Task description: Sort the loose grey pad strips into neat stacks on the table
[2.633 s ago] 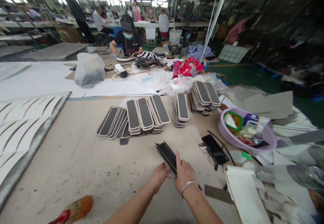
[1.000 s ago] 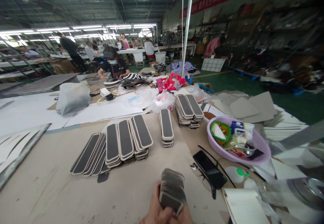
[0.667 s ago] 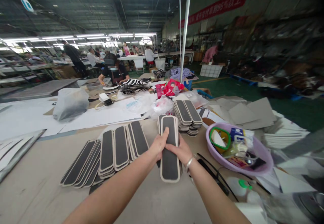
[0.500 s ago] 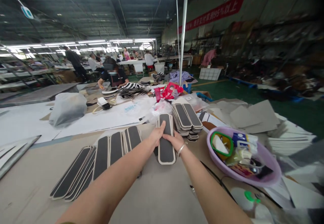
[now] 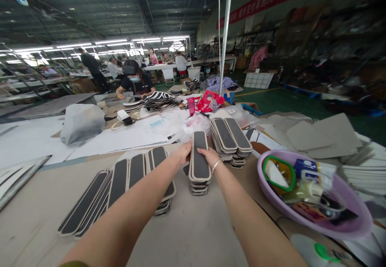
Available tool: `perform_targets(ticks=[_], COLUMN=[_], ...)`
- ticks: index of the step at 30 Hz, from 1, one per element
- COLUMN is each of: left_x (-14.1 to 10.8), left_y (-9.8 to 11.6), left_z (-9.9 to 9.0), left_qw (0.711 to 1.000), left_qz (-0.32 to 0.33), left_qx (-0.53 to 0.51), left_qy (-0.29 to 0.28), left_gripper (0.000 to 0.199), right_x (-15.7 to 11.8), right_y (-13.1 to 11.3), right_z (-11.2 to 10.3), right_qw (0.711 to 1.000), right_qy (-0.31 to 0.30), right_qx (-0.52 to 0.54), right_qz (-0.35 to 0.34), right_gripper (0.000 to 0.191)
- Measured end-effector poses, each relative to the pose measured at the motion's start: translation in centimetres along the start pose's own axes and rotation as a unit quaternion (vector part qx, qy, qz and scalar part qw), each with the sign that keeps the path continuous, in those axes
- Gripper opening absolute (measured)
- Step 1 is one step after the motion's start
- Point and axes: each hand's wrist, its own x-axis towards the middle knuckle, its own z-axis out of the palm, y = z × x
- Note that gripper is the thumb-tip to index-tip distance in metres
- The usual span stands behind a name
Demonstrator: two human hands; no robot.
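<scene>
A stack of dark grey oblong panels with pale rims (image 5: 200, 168) stands on the table in front of me, its layers showing at the near end. My left hand (image 5: 184, 153) grips its left side, with most of the fingers hidden. From the right, my right hand (image 5: 210, 157) is closed round the stack, its thumb lying on the top panel. Two piles of similar panels (image 5: 224, 134) stand just right of my hands. To the left, further panels (image 5: 117, 182) lie in leaning rows and piles, partly covered by my left forearm.
A purple basin (image 5: 268, 196) with packets and a green-rimmed container stands at the right. Behind my hands lie plastic bags (image 5: 197, 124) and a red bag (image 5: 209, 101). A metal pole (image 5: 225, 37) rises beyond them. Across the table a co-worker (image 5: 135, 84) handles striped pieces.
My left thumb has moved off the top panel to the stack's left side. The stack's layered near end now shows. The view has shifted a little, with the basin farther right.
</scene>
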Motion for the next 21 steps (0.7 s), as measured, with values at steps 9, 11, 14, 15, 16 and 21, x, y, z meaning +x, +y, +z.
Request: perform_targets(ticks=[9, 11, 14, 15, 16, 21], left_x=[-0.2, -0.6, -1.6, -2.0, -2.5, -4.1], left_y=[-1.1, -1.2, -1.8, -2.1, -2.4, -3.7], left_z=[-2.2, -2.5, -2.7, -2.7, -2.6, -2.8], left_qw=[0.997, 0.995, 0.993, 0.993, 0.994, 0.997], left_qz=[0.009, 0.006, -0.007, -0.012, -0.015, 0.009], left_qx=[0.076, 0.093, 0.112, 0.112, 0.108, 0.068], left_qy=[0.023, 0.030, 0.037, 0.030, 0.018, -0.033], left_gripper=[0.031, 0.030, 0.030, 0.030, 0.029, 0.014], right_x=[0.2, 0.4, 0.6, 0.6, 0.6, -0.1], right_y=[-0.4, -0.4, -0.1, 0.0, 0.1, 0.3], right_z=[0.4, 0.4, 0.4, 0.4, 0.4, 0.6], right_qw=[0.999, 0.998, 0.997, 0.997, 0.997, 0.997], right_qy=[-0.005, 0.003, 0.013, 0.016, 0.018, 0.017], right_qx=[-0.001, 0.001, 0.006, 0.008, 0.010, 0.031], right_qz=[0.054, 0.059, 0.071, 0.074, 0.077, 0.062], right_gripper=[0.024, 0.025, 0.025, 0.025, 0.025, 0.025])
